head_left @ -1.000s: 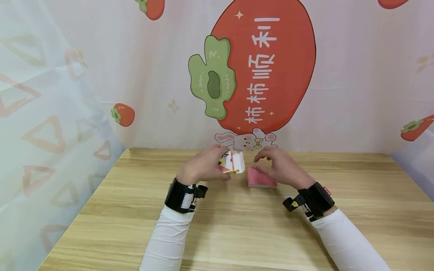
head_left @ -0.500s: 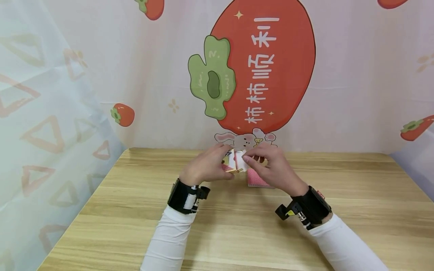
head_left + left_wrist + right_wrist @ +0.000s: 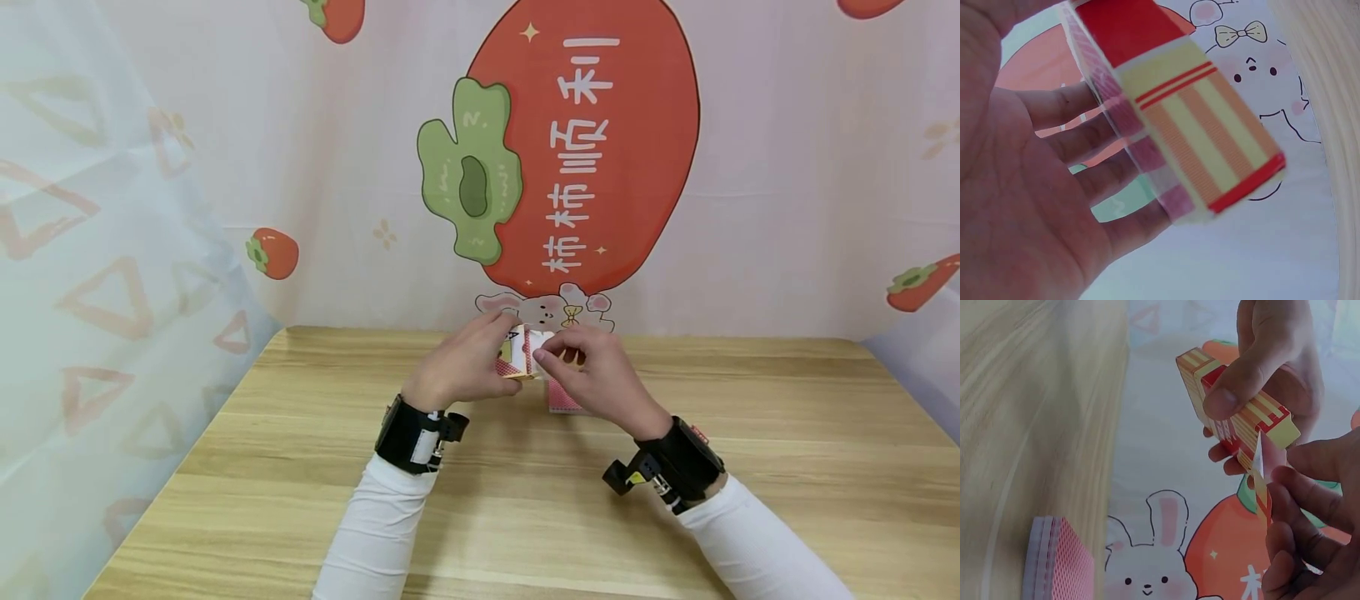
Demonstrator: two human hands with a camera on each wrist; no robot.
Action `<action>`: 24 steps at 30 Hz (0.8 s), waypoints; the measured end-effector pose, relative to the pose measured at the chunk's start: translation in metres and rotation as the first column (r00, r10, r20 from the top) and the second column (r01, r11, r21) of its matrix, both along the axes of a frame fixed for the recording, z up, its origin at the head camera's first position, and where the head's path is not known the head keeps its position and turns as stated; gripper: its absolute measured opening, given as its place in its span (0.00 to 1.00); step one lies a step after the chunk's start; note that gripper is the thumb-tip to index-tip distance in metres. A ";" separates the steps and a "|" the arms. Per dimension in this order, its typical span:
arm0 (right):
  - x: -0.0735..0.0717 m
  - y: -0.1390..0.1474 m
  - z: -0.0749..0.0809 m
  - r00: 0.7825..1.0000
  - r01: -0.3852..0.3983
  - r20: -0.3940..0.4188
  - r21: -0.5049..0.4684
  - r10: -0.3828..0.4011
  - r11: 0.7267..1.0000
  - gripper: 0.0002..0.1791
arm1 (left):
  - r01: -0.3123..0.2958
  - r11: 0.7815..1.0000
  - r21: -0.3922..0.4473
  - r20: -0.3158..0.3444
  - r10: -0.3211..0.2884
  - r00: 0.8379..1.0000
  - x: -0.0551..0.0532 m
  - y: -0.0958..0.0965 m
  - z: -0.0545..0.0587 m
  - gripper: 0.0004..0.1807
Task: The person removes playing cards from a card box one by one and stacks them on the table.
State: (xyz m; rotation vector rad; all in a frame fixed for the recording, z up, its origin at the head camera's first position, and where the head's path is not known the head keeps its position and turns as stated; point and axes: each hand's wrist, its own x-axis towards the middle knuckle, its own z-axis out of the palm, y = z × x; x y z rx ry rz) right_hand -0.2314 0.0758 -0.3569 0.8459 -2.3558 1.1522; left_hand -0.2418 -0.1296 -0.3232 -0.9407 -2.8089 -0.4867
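Observation:
My left hand [image 3: 461, 358] holds a small card box [image 3: 514, 357] above the table, its open end turned to the right. In the right wrist view the box [image 3: 1222, 400] is striped yellow and orange with red parts, and the left thumb presses on its face. My right hand [image 3: 603, 375] pinches the white-lined flap [image 3: 1266, 464] at the box's end between thumb and fingers. Below the hands, a deck of playing cards [image 3: 564, 398] with pink-red patterned backs lies on the table, partly hidden by the right hand.
The wooden table [image 3: 480, 517] reaches back to a hanging cloth [image 3: 337, 167] printed with persimmons and a rabbit. Both wrists wear black camera straps.
My right hand has moved left from over the deck to the box and now pinches its flap. The left hand and box have shifted slightly right and up.

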 end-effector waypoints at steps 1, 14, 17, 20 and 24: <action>0.000 0.000 0.000 1.000 0.013 0.022 -0.004 -0.013 1.000 0.06 | 0.004 1.000 -0.004 -0.012 -0.004 1.000 0.000 0.001 0.000 0.34; -0.002 0.000 -0.002 0.962 0.085 0.266 -0.089 -0.058 0.992 0.07 | 0.009 0.998 -0.062 -0.155 -0.019 0.988 0.002 0.013 -0.001 0.36; -0.003 0.000 -0.003 0.953 0.101 0.295 -0.102 -0.067 0.990 0.09 | 0.011 0.997 -0.076 -0.192 -0.025 0.981 0.002 0.016 -0.002 0.36; -0.003 0.000 -0.003 0.948 0.113 0.309 -0.109 -0.075 0.988 0.11 | 0.014 0.997 -0.081 -0.221 -0.032 0.975 0.002 0.018 -0.004 0.34; -0.004 0.001 -0.004 0.944 0.118 0.320 -0.109 -0.077 0.987 0.12 | 0.011 0.996 -0.084 -0.242 -0.031 0.970 0.001 0.019 -0.006 0.33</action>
